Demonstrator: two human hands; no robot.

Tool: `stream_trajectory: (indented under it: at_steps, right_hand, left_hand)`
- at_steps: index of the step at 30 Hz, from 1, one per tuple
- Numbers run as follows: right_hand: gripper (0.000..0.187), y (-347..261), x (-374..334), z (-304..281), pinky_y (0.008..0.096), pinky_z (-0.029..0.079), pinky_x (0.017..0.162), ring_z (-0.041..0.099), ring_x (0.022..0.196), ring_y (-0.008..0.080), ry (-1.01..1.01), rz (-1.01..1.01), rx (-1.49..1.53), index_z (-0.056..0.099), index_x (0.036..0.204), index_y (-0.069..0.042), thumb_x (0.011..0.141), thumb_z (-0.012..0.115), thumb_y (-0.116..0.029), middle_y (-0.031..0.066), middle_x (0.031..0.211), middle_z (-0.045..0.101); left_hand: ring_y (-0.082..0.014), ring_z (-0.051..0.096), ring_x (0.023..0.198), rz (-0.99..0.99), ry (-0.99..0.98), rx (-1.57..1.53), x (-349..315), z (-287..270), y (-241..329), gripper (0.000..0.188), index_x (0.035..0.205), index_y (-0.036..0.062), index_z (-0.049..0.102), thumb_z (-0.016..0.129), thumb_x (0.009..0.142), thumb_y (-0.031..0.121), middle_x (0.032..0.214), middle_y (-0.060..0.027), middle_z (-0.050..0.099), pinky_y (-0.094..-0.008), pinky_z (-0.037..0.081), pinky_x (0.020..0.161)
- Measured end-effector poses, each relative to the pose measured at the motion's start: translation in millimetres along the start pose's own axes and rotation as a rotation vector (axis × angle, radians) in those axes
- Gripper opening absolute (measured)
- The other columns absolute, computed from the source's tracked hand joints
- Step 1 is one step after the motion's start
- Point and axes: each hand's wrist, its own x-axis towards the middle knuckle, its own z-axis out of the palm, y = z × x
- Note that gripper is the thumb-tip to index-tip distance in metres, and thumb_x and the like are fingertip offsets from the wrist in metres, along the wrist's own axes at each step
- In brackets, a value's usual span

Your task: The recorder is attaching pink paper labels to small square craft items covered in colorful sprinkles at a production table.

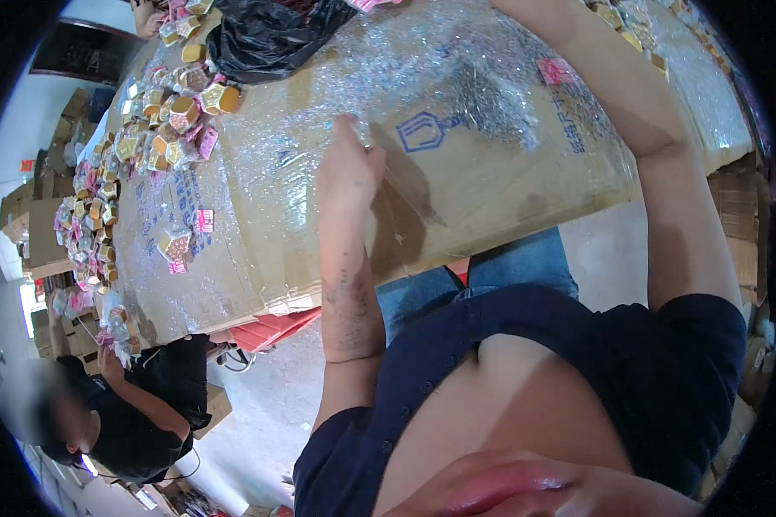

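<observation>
Dark shirt (431, 345): nearest, before the desk (509, 198)
Left hand (351, 168): index finger extended, grip unclear
Right hand: out of view
Glittery layer (440, 69): far centre, near left hand
Touch: probably best kept light

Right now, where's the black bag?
Head view, top, left of centre: bag on the cardboard, right of the gold pieces, beyond the left hand.

from afar, i watched through the left of two head-worn fisheye cameras, aimed steeply down. the dark shirt (677, 366) loomed close and low; the cardboard-covered table (250, 220) spread above, with the left hand (351, 168) near mid-frame. the right forearm (608, 69) ran past the top edge. a co-worker (134, 435) appeared farther off, lower left.
</observation>
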Motion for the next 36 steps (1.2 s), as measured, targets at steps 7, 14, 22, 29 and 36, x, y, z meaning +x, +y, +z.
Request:
stream_trajectory:
  at_steps: [7,14,22,29,36]
  right_hand:
    - [0.031,-15,-64,28,0.0412,0.057,0.088,0.069,0.098,0.0255,-0.201,0.085,0.203,0.061,0.119,0.001,0.098,0.051,-0.020,0.0163,0.113,0.068]
    - [0.031,-7,-93,15,0.0411,0.057,0.087,0.069,0.097,0.0237,-0.074,0.110,0.161,0.063,0.115,0.000,0.098,0.051,-0.024,0.0151,0.108,0.069]
    - [0.027,64,-105,27,0.0376,0.057,0.082,0.069,0.092,0.0218,-0.084,0.325,0.121,0.063,0.112,-0.002,0.094,0.056,-0.021,0.0123,0.103,0.070]
    - [0.024,121,-103,48,0.0394,0.058,0.081,0.069,0.091,0.0182,-0.076,0.420,0.139,0.061,0.115,-0.004,0.097,0.055,-0.018,0.0095,0.107,0.068]
    - [0.040,128,-109,52,0.0383,0.058,0.075,0.068,0.090,0.0188,-0.040,0.341,-0.063,0.058,0.121,-0.004,0.088,0.068,-0.025,0.0103,0.107,0.067]
  left_hand:
    - [-0.0373,0.064,0.100,0.036,0.339,0.117,42,-60,46,0.041,0.109,0.0030,0.067,0.060,0.080,0.031,0.103,-0.0230,0.068,-0.0423,0.049,0.088]
    - [-0.0372,0.063,0.105,0.031,0.253,0.228,68,-64,85,0.047,0.112,0.0033,0.067,0.054,0.082,0.037,0.107,-0.0239,0.066,-0.0415,0.048,0.090]
    - [-0.0374,0.065,0.101,-0.079,0.136,-0.014,97,-6,-12,0.047,0.117,0.0027,0.064,0.057,0.082,0.033,0.107,-0.0239,0.067,-0.0407,0.049,0.090]
    - [-0.0201,0.066,0.069,-0.204,-0.016,-0.551,106,32,-71,0.037,0.116,0.0031,0.065,0.061,0.085,0.023,0.082,-0.0163,0.068,-0.0326,0.051,0.061]
    - [-0.0237,0.067,0.082,-0.279,0.078,-0.570,88,29,-48,0.039,0.120,0.0027,0.063,0.059,0.091,0.028,0.090,-0.0192,0.070,-0.0346,0.051,0.076]
